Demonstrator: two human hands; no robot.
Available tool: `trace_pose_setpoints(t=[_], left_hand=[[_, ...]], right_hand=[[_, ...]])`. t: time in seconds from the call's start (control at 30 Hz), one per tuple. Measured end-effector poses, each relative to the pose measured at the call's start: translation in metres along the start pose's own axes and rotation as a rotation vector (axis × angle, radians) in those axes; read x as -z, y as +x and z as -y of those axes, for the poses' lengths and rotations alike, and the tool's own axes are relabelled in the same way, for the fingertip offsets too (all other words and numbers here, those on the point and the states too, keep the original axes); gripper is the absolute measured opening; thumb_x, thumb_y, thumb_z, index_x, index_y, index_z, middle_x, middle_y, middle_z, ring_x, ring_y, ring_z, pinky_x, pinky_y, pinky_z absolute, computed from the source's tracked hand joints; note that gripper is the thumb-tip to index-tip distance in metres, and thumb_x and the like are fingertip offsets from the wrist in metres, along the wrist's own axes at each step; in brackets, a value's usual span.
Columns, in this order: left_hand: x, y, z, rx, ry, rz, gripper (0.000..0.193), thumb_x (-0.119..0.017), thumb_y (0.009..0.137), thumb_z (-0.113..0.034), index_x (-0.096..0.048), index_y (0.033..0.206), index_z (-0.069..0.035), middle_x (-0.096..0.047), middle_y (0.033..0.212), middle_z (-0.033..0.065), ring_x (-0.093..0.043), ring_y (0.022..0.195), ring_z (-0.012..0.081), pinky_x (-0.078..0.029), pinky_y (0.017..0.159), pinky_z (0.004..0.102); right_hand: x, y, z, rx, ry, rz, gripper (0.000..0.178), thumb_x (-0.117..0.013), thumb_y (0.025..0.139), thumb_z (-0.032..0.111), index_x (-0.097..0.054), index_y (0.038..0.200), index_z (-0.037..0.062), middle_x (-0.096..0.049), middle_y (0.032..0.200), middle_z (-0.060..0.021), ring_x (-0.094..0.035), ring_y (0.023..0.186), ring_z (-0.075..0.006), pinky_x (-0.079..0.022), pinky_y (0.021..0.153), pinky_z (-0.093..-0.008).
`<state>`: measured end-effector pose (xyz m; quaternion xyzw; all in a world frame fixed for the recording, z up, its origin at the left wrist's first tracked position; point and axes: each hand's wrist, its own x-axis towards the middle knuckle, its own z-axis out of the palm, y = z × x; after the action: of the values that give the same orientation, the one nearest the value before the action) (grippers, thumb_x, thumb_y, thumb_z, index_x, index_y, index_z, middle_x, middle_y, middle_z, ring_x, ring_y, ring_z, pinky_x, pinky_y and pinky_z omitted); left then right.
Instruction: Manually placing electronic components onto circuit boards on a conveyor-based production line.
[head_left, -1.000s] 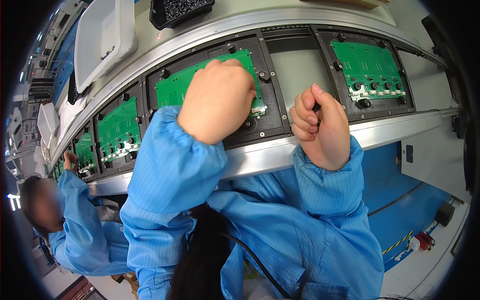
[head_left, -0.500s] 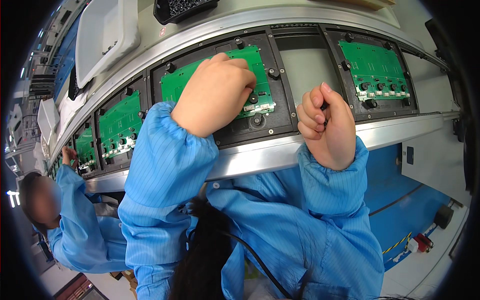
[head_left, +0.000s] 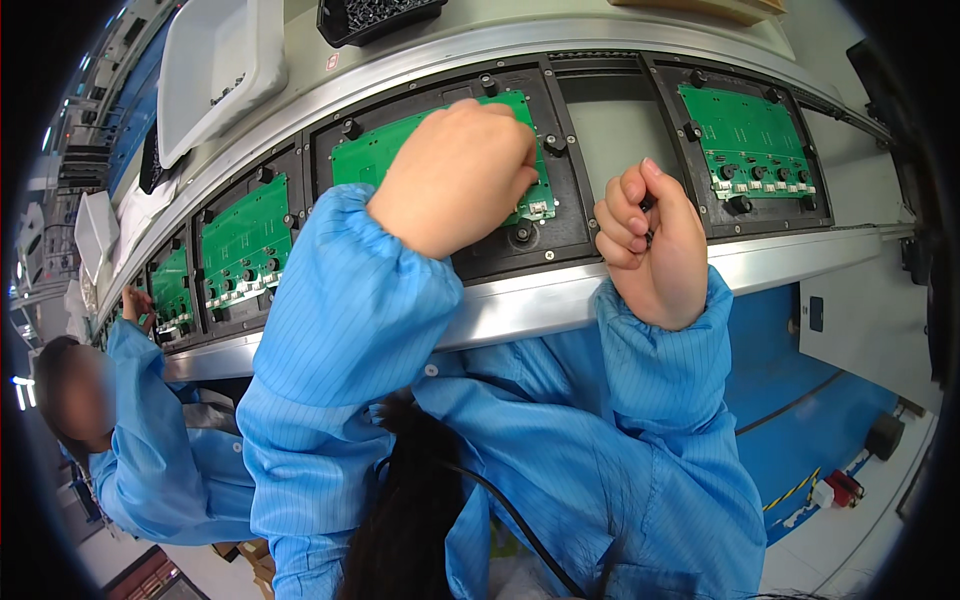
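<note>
Green boards [head_left: 365, 155] number at least four, one under the left hand [head_left: 455, 180].

- Left hand [head_left: 460, 180]: over the central circuit board [head_left: 365, 160].
- Right hand [head_left: 655, 240]: at the near end of the gap [head_left: 620, 130], small part [head_left: 648, 203] in it.
- Right of the gap: 1 board [head_left: 745, 130]; left of centre: 2 others [head_left: 235, 235].
- Behind the conveyor [head_left: 520, 305]: bin [head_left: 264, 60] left, parts tray [head_left: 390, 29] right.
</note>
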<state>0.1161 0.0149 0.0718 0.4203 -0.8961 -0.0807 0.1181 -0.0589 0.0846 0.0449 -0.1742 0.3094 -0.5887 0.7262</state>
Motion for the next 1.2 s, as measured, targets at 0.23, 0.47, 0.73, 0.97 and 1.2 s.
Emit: trace_pose_setpoints(t=[0.23,0.47,0.73,0.97,1.2], left_hand=[[-0.004,0.007,-0.009,0.017,0.145,0.136,0.007,-0.064,0.074,-0.008,-0.069,0.074,-0.002,-0.065,0.081,0.0096,-0.059,0.075,0.0288,-0.049,0.068,0.0353],[0.005,0.006,-0.014,0.12,0.098,0.226,0.007,-0.063,0.074,-0.006,-0.068,0.077,-0.002,-0.064,0.08,0.0098,-0.058,0.074,0.0281,-0.049,0.067,0.0336],[0.013,-0.004,-0.044,-0.21,-0.353,-0.249,0.013,-0.063,0.074,-0.003,-0.066,0.086,-0.003,-0.059,0.084,0.0074,-0.055,0.073,0.025,-0.048,0.067,0.0327],[-0.016,-0.002,-0.05,-0.327,-0.297,-0.312,0.015,-0.064,0.073,-0.004,-0.066,0.088,-0.005,-0.059,0.087,0.0075,-0.056,0.074,0.0242,-0.048,0.067,0.0317],[-0.011,-0.008,-0.053,-0.258,-0.394,-0.285,0.017,-0.065,0.071,-0.004,-0.066,0.088,-0.005,-0.06,0.084,0.007,-0.056,0.071,0.0237,-0.048,0.064,0.0308]], right_hand=[[0.009,0.004,-0.004,0.001,0.116,0.079,0.024,-0.039,0.099,0.024,-0.05,0.088,0.0058,-0.046,0.071,-0.0031,-0.039,0.056,-0.0064,-0.03,0.044,-0.0175],[-0.003,0.006,-0.005,0.047,0.168,-0.087,0.033,-0.038,0.099,0.025,-0.053,0.109,-0.0025,-0.059,0.098,-0.0142,-0.058,0.081,-0.0162,-0.05,0.068,-0.025],[0.028,0.014,-0.014,-0.013,0.436,0.176,0.051,-0.033,0.099,0.032,-0.044,0.127,-0.0093,-0.055,0.117,-0.0224,-0.057,0.104,-0.0251,-0.048,0.09,-0.0317],[0.007,0.01,-0.015,-0.02,0.275,0.073,0.054,-0.029,0.1,0.035,-0.041,0.13,-0.008,-0.053,0.124,-0.0226,-0.056,0.11,-0.0256,-0.047,0.093,-0.0322],[0.016,0.011,-0.016,-0.044,0.328,0.141,0.052,-0.028,0.1,0.035,-0.044,0.129,-0.0058,-0.05,0.13,-0.0226,-0.053,0.116,-0.0274,-0.041,0.101,-0.035]])
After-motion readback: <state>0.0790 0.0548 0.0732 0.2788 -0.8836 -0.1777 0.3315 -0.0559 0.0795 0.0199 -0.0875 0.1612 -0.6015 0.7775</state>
